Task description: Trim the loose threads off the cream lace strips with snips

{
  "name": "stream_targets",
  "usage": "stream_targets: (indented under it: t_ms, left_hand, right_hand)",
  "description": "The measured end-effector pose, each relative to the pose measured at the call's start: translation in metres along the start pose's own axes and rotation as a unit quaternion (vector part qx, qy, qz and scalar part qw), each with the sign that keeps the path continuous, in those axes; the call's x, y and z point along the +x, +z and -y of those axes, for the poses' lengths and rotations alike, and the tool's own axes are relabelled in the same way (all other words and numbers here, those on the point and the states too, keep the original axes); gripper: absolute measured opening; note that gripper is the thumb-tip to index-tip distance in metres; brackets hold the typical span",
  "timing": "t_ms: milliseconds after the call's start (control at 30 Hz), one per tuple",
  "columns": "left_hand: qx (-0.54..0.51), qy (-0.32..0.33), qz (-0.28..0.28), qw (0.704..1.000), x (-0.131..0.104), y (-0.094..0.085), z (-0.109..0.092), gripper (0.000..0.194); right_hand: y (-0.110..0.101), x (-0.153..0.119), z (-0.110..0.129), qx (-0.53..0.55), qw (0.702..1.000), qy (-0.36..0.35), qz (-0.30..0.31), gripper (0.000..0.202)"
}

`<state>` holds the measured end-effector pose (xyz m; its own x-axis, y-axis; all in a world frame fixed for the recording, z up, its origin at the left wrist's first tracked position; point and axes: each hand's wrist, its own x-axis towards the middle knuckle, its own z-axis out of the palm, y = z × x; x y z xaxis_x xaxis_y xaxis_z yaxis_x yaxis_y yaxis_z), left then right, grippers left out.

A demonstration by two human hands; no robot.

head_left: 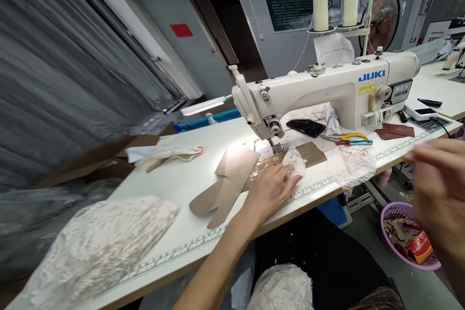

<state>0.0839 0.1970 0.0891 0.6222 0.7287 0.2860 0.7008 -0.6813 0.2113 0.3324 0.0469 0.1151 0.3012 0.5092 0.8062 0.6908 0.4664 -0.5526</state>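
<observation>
My left hand [271,186] reaches onto the sewing table, just in front of the presser foot [279,148]. Its thumb and fingers close on a small white lace piece [295,161]. A brown strip [313,154] with a shiny, clear-looking covering runs beneath the lace and the hand. Crossed brown-grey pattern pieces [232,181] lie left of the hand. At the right edge my right hand [441,189] is raised off the table and smeared by motion; whether it holds anything cannot be seen. The white sewing machine [319,87] stands behind the left hand.
A lace heap [109,237] covers the table's left front. Behind the needle area lie a black phone [306,127] and yellow-handled scissors [350,136]. Lace fabric [350,164] hangs over the front edge. A purple basket [397,209] with scraps stands on the floor; more lace [283,288] rests on my lap.
</observation>
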Motion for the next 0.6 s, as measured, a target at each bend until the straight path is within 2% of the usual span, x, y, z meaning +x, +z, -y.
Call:
stream_targets:
  t_ms: [67,167,233,267,333,433,500,600]
  left_hand:
    - [-0.025,-0.027,0.004,0.999,-0.021,-0.014,0.008,0.038]
    - [-0.042,-0.050,-0.026,0.998,-0.034,-0.030,0.019,0.041]
    - [-0.028,-0.049,-0.051,0.997,-0.028,-0.034,0.027,0.046]
    - [-0.028,-0.052,-0.046,0.997,-0.022,-0.034,0.031,0.051]
    - [-0.053,-0.071,0.004,0.996,-0.008,-0.033,0.038,0.062]
    - [-0.110,-0.105,0.075,0.986,0.006,-0.026,0.046,0.067]
    - [-0.132,-0.126,0.080,0.980,0.009,-0.021,0.049,0.060]
    - [-0.163,-0.145,0.054,0.974,0.003,-0.021,0.045,0.047]
  right_hand:
    - [0.014,0.012,-0.028,-0.060,0.997,-0.038,-0.016,0.018]
    - [0.033,0.028,-0.078,-0.117,0.989,0.008,0.092,0.021]
    - [0.041,0.037,-0.103,-0.165,0.973,0.047,0.153,0.023]
    - [0.044,0.040,-0.110,-0.191,0.962,0.066,0.184,0.024]
    - [0.048,0.044,-0.116,-0.245,0.934,0.084,0.246,0.026]
    - [0.051,0.047,-0.112,-0.306,0.895,0.057,0.319,0.027]
    - [0.049,0.048,-0.111,-0.311,0.885,0.024,0.347,0.027]
    - [0.046,0.050,-0.111,-0.284,0.888,-0.018,0.362,0.026]
